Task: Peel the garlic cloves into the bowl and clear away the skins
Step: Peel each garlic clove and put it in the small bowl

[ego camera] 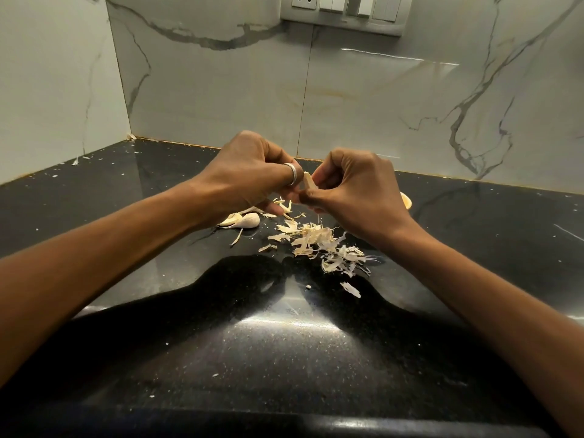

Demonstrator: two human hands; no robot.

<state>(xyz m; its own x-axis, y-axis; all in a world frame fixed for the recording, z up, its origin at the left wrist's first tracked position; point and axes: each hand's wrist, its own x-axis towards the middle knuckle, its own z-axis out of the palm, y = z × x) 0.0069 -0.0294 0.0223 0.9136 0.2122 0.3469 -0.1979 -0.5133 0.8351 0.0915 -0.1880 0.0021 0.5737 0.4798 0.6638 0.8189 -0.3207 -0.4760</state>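
I see the garlic clove (307, 185) held roughly upright between both hands, the left hand (252, 177) and right hand (355, 192) each pinching it, above the skins (319, 243).

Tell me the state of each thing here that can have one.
garlic clove, pinched between both hands, off the counter
left hand, pinches the garlic clove
right hand, pinches the garlic clove
second clove, lying on the counter, skin on
skins, loose, scattered on the counter
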